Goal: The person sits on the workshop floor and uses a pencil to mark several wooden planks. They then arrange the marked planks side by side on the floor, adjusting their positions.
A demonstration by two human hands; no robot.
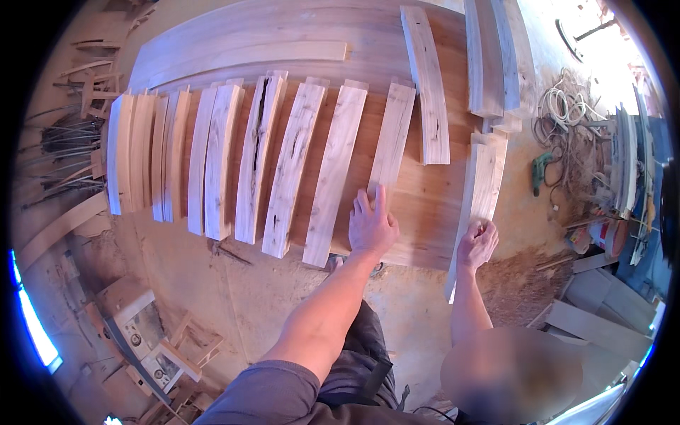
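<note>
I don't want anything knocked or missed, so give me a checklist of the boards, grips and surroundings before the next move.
1. Left grip on its board: ok, fingers touch the near part. Firmness: cannot tell.
2. Right grip on the right-edge board: ok, in contact near its near end.
3. Boards free of splits: not ok, one mid-row board shows a long dark split.
4. All boards level with the row: not ok, one loose board lies farther back.
5. Green power tool off the work surface: ok, down on the floor at right.
6. Tool unplugged: cannot tell.
</note>
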